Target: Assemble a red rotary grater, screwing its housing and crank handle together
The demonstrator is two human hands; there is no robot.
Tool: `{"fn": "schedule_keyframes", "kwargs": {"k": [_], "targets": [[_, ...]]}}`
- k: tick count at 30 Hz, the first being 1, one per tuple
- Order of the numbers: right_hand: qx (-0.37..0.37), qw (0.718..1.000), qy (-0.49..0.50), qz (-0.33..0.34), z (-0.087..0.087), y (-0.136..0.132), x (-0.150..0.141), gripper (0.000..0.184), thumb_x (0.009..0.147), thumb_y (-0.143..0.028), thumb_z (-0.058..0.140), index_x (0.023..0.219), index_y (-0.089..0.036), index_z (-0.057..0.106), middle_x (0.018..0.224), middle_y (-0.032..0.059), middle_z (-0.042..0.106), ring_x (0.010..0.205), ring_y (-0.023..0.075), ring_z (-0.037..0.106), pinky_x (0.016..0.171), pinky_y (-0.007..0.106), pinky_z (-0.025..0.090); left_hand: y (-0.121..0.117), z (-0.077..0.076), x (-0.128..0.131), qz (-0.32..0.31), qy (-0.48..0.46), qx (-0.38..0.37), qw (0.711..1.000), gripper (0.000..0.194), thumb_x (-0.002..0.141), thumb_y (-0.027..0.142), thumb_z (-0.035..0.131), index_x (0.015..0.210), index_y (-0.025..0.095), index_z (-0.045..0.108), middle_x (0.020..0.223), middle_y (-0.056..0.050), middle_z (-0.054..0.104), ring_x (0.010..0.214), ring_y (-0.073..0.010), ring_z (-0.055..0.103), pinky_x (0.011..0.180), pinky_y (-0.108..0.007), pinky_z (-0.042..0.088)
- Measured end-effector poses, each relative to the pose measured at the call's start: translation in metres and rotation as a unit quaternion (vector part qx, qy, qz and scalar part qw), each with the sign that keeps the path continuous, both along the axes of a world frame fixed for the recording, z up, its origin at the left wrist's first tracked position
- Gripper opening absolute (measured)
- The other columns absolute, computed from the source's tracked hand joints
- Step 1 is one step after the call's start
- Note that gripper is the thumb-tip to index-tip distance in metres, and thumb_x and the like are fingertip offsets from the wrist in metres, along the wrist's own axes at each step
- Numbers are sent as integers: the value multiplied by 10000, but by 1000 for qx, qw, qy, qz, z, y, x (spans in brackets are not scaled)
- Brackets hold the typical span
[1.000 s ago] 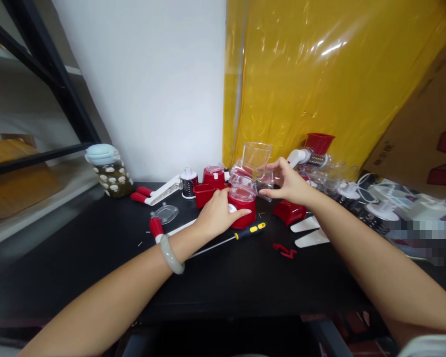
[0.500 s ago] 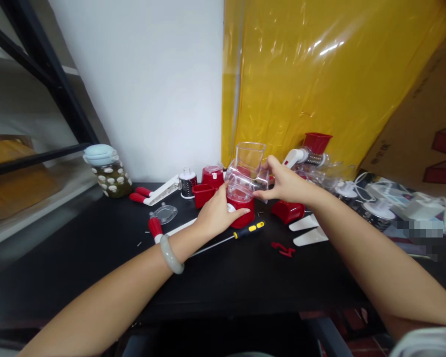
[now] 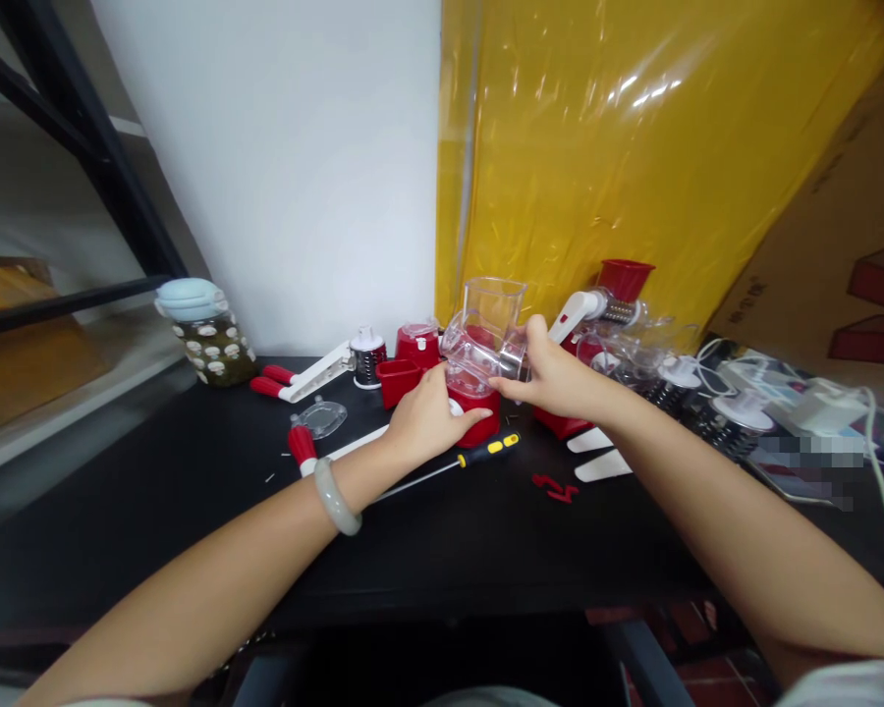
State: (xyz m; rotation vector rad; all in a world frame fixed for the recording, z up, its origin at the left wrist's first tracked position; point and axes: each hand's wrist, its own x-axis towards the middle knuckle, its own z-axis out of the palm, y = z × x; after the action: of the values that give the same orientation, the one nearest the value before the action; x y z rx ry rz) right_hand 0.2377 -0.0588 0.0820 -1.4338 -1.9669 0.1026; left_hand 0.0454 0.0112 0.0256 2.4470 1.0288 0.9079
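Observation:
My left hand [image 3: 425, 420] grips a red base [image 3: 481, 410] standing on the black table [image 3: 192, 491]. A pale bangle [image 3: 334, 498] sits on that wrist. My right hand [image 3: 556, 375] holds a clear plastic housing [image 3: 486, 339] with a square chute, set on top of the red base. A screwdriver with a black and yellow handle [image 3: 486, 452] lies just in front of the base.
Behind are red cups [image 3: 398, 378], a white and red crank handle [image 3: 299, 378], a metal drum [image 3: 368, 358], a clear lid [image 3: 320, 419] and a jar with a pale blue lid [image 3: 206, 334]. At right stand another assembled grater [image 3: 611, 299], white parts [image 3: 604, 462], red clips [image 3: 556, 488] and cables [image 3: 817, 412].
The clear housing has shifted left and lower onto the red base, with my right hand moving along. My left hand has stayed on the base.

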Motion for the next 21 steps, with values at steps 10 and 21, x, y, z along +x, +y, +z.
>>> {"fn": "schedule_keyframes", "kwargs": {"k": [10, 21], "targets": [[67, 989, -28, -130, -9, -6, -28, 443, 785, -425, 642, 905, -231, 262, 943, 85, 492, 866, 262, 543, 771, 437, 488, -4, -1, 1, 0, -13, 12, 1000, 798, 744, 532, 706, 1399, 230, 364, 1360, -112, 573, 1166, -346, 612, 910, -457, 516], [78, 984, -33, -155, -8, -8, -34, 400, 805, -446, 618, 902, -228, 297, 920, 89, 501, 839, 267, 546, 764, 460, 491, -7, 0, 1, 21, 7, 11, 1000, 846, 758, 547, 679, 1432, 204, 300, 1368, -145, 571, 1171, -367, 610, 880, -450, 520]]}}
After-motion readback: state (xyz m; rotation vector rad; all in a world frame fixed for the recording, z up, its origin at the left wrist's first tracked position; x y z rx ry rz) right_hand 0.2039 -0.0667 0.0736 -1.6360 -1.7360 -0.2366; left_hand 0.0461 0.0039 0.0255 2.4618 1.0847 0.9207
